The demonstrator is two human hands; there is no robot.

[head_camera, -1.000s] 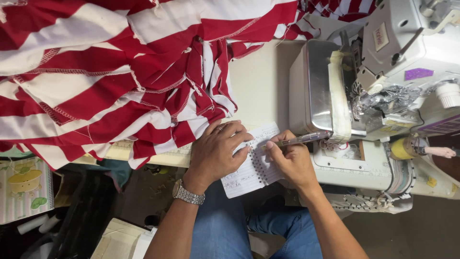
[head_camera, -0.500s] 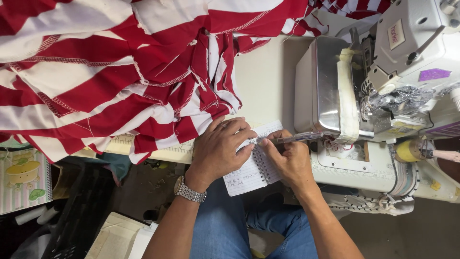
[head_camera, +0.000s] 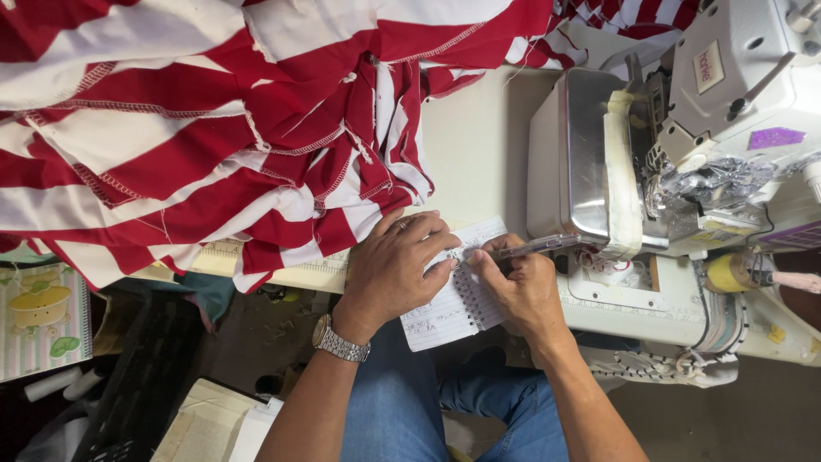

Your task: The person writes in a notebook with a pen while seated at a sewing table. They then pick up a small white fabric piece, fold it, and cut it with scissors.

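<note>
Red-and-white striped fabric (head_camera: 197, 128), with overlock stitching along its edges, lies bunched over the upper left of the cream work table (head_camera: 475, 145) and hangs past the table's near edge. Industrial overlock sewing machine (head_camera: 727, 94), pale grey, stands at the right of the table; its polished metal bed cover (head_camera: 581, 162) faces the fabric, and a strip of cream tape (head_camera: 623, 171) runs down the cover's right edge. Blue denim trousers (head_camera: 410, 402) of the seated person fill the lower centre.

Left hand (head_camera: 395, 269), a metal wristwatch (head_camera: 339, 342) on its wrist, lies palm down with fingers spread flat, pressing on the left part of a small spiral-bound notepad (head_camera: 457, 299). The notepad, lined and partly written on, rests at the near edge of the table, between the fabric and the machine. Right hand (head_camera: 522, 287) rests on the pad's right page, its fingers pinched round a clear-barrelled pen (head_camera: 534, 248), whose tip meets the paper near the spiral binding.
</note>
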